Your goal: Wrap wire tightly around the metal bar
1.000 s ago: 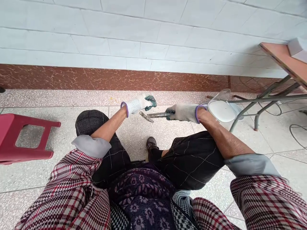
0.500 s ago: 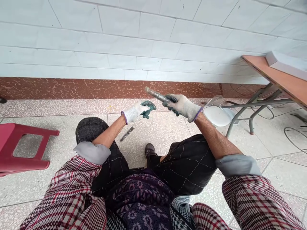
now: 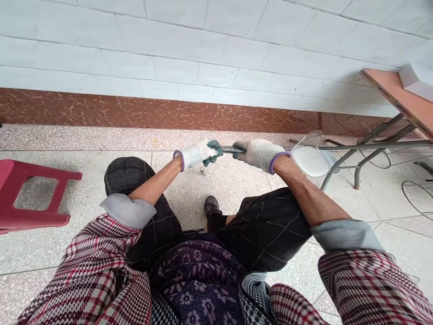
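Observation:
My left hand (image 3: 212, 153), in a white knit glove with dark green coated fingers, is closed around the left end of a ribbed silver metal rod (image 3: 229, 149). My right hand (image 3: 259, 152), gloved the same way, grips the rod's other end. Only a short middle length of the rod shows between the hands, lying nearly level above the floor. A small greyish piece (image 3: 202, 170) is visible just under my left hand; I cannot tell whether it hangs from the hand or lies on the floor.
A red plastic stool (image 3: 37, 194) stands at the left. To the right are a clear-backed white seat (image 3: 310, 161) and a table (image 3: 399, 99) with metal legs bearing a white box (image 3: 417, 81). Dark cables lie beneath. A tiled wall (image 3: 203, 49) runs along the front.
My left hand has taken hold of the rod's left end, and the rod has swung from slanted to nearly level. The dark strip seen between the knees earlier no longer shows there.

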The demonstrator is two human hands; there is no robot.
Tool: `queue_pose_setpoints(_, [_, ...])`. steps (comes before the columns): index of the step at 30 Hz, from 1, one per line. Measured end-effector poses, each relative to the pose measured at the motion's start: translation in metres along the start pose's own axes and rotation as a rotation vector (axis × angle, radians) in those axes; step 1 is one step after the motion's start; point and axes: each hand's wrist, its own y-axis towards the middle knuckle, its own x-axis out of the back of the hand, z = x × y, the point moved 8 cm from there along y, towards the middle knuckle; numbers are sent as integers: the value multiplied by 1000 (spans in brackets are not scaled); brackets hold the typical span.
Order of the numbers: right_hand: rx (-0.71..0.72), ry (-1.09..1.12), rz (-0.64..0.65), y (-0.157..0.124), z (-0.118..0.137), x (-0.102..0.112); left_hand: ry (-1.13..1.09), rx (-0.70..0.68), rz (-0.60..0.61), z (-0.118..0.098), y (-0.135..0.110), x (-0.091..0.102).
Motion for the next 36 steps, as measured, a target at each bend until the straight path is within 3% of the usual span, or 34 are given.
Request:
queue_pose_setpoints(5, [-104, -260, -235, -4, 7, 34, -128, -50, -11, -12, 10, -14])
queue_pose_setpoints(7, [-87, -124, -335, -9, 9, 47, -203, -70, -13, -18, 14, -16])
queue_pose_setpoints(9, [-37, 166, -364, -13, 11, 52, -237, -91, -14, -23, 16, -15])
queue_pose_setpoints(12, [78, 593, -216, -17, 20, 42, -193, -129, -34, -29, 15, -6])
queue_pose_setpoints(14, [136, 689, -45, -22, 30, 28, -99, -136, -54, -31, 11, 2])
queue_pose_setpoints(18, [109, 547, 308, -31, 33, -7, 7, -121, -38, -26, 2, 11])
queue_pose_setpoints(20, [57, 330, 332, -29, 25, -16, 46, -78, -48, -16, 0, 14])
queue_pose_setpoints(23, [-9, 25, 224, -17, 14, -19, 83, -11, -51, 4, 0, 14])
queue_pose_setpoints(27, [-61, -118, 85, -1, 9, -15, 52, 5, -25, 14, 2, 8])
queue_pose_setpoints(31, [-80, -204, -41, 4, 12, 3, 6, -10, -19, 5, 7, 1])
queue_pose_setpoints(36, [-62, -191, -232, -2, 17, 33, -255, -75, -47, -14, 15, 0])
